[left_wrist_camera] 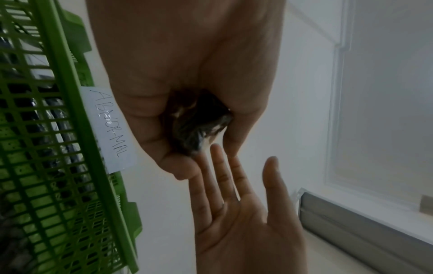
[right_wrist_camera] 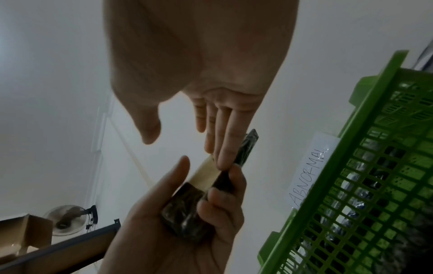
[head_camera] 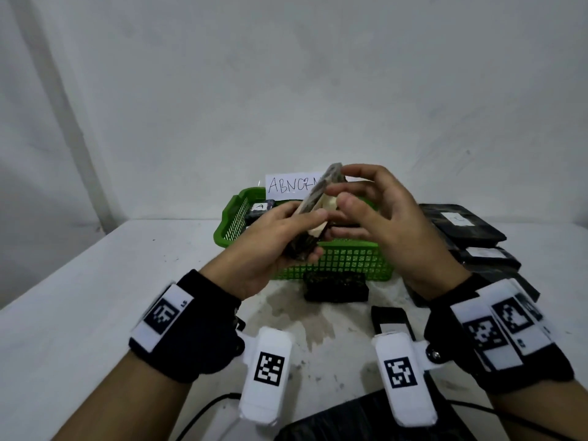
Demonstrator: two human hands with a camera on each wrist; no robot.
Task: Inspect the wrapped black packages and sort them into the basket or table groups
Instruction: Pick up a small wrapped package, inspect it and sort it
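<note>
My left hand [head_camera: 305, 232] grips a black wrapped package [head_camera: 318, 195] by its lower end and holds it tilted upright above the green basket [head_camera: 343, 262]. A pale beige patch [right_wrist_camera: 206, 172] shows where the wrapping is open. My right hand [head_camera: 350, 189] stands open beside it, with straight fingers [right_wrist_camera: 225, 148] touching the package's upper part near that patch. In the left wrist view the package [left_wrist_camera: 199, 126] sits between the left palm and curled fingers, and the right hand [left_wrist_camera: 234, 204] reaches up to it. The basket holds other black packages [head_camera: 261, 208].
A paper label reading ABNORMAL [head_camera: 289, 186] stands behind the basket. Several black packages [head_camera: 461, 227] lie stacked on the white table [head_camera: 95, 297] at the right. Another black package [head_camera: 335, 286] lies in front of the basket, and one with a white label [head_camera: 391, 319] lies nearer me.
</note>
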